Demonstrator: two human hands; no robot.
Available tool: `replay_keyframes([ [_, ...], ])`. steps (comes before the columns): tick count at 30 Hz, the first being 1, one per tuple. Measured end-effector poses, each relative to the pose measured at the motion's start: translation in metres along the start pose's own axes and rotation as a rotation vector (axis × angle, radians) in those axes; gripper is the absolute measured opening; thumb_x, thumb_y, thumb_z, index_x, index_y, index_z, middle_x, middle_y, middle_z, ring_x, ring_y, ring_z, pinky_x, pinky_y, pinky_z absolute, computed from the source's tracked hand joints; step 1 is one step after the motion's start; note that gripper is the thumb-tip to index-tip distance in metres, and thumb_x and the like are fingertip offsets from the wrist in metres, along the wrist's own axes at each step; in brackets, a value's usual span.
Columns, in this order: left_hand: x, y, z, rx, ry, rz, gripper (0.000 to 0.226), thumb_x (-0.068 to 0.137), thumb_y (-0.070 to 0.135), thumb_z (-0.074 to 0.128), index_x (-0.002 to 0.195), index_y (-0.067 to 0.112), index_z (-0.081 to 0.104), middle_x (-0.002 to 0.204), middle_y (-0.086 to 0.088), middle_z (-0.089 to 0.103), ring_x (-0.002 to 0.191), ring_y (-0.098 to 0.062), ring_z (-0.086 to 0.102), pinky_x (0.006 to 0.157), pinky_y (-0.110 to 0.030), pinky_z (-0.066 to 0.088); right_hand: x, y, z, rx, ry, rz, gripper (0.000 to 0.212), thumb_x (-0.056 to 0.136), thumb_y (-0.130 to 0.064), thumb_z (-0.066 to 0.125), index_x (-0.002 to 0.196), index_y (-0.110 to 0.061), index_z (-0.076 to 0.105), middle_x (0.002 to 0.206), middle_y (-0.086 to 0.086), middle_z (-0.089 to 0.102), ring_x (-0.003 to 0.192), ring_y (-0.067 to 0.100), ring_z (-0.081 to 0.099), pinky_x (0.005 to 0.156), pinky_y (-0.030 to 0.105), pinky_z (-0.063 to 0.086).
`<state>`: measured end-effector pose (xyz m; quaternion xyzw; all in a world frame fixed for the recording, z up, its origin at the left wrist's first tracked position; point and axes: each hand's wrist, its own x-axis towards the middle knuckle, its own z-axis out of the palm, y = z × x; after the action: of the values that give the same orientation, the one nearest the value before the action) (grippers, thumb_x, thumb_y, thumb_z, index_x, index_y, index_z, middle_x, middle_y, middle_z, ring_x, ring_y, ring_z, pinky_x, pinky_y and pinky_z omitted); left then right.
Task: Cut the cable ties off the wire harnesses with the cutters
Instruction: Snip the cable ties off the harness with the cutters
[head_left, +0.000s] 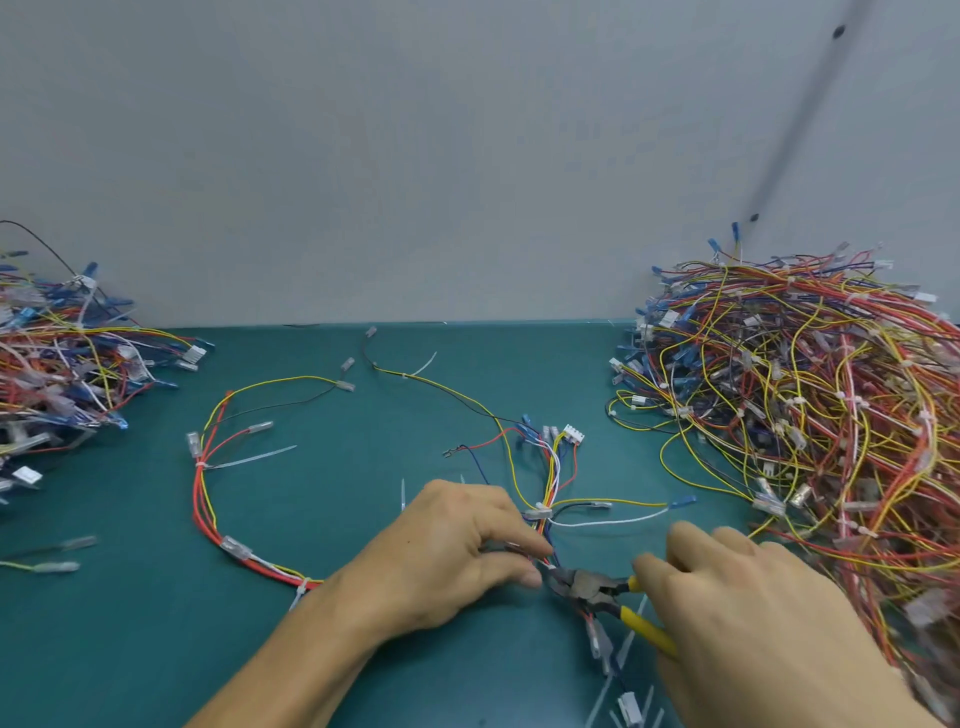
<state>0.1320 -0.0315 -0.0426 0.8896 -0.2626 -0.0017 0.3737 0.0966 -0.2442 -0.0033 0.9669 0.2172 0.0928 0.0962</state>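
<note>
Where the harness (540, 513) runs away from us across the desk (363, 519), the left hand (452, 556) pinches its wires just left of the cutters (587, 584). The right hand (753, 613) wraps the yellow handles; nose points left, crosswise to the bundle, jaws at the wires. We judge the tie hidden there; right hand nearer.

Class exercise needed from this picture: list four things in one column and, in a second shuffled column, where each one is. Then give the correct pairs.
1. cutters
2. bigger harness pile
3. smaller harness pile
4. left hand

A. at the left edge of the table
B. pinching the wires of the spread-out harness
C. held in the right hand
D. on the table's right side

Pairs: 1-C, 2-D, 3-A, 4-B
</note>
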Motion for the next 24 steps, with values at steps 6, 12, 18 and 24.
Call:
replay_keyframes([
  [6, 0.000, -0.005, 0.008, -0.068, 0.023, -0.048, 0.027, 0.082, 0.020, 0.074, 0.100, 0.038, 0.069, 0.077, 0.027, 0.061, 0.079, 0.008, 0.059, 0.072, -0.008, 0.039, -0.006, 0.000, 0.014, -0.030, 0.049, 0.020, 0.042, 0.011, -0.017, 0.082, 0.043, -0.012, 0.055, 0.046, 0.005, 0.043, 0.035, 0.028, 0.044, 0.044, 0.029, 0.020],
  [12, 0.000, -0.008, 0.008, -0.096, -0.014, -0.071, 0.018, 0.076, 0.019, 0.079, 0.091, 0.030, 0.077, 0.077, 0.021, 0.062, 0.073, 0.007, 0.056, 0.066, -0.007, 0.035, -0.008, 0.003, 0.017, -0.019, 0.121, 0.044, 0.039, 0.014, -0.015, 0.079, 0.045, -0.013, 0.056, 0.047, 0.005, 0.044, 0.036, 0.029, 0.045, 0.044, 0.028, 0.022],
  [18, 0.000, -0.009, 0.010, -0.147, 0.020, -0.104, 0.008, 0.083, 0.025, 0.073, 0.087, 0.031, 0.076, 0.079, 0.015, 0.065, 0.073, -0.008, 0.058, 0.068, -0.026, 0.046, -0.009, 0.004, 0.019, -0.047, 0.164, 0.049, 0.038, 0.016, -0.018, 0.080, 0.045, -0.013, 0.056, 0.048, 0.005, 0.044, 0.037, 0.030, 0.045, 0.045, 0.028, 0.022],
  [24, 0.000, -0.010, 0.009, -0.171, 0.025, -0.129, 0.012, 0.083, 0.023, 0.072, 0.085, 0.034, 0.075, 0.075, 0.018, 0.065, 0.067, -0.006, 0.056, 0.066, -0.026, 0.045, -0.009, 0.003, 0.018, -0.041, 0.207, 0.070, 0.039, 0.018, -0.015, 0.079, 0.046, -0.011, 0.052, 0.049, 0.006, 0.043, 0.038, 0.029, 0.044, 0.047, 0.029, 0.022],
])
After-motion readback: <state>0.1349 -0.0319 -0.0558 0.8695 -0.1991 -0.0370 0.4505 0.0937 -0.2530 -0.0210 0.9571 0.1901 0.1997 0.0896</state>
